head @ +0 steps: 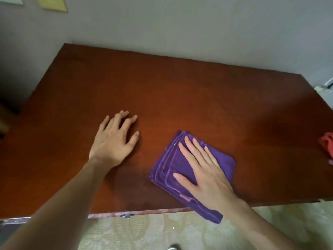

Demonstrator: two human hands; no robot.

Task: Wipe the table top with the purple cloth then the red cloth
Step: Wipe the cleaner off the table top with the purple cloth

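Right hand [207,170] flat, spread on purple cloth [173,170]; left hand [113,141] spread on table [162,87].

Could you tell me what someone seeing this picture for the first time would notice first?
Most striking is the folded purple cloth near the front edge of the brown table top, one corner hanging over, with the right hand pressed flat on it. The left hand rests spread on bare wood beside it. A red cloth peeks in at the right edge.
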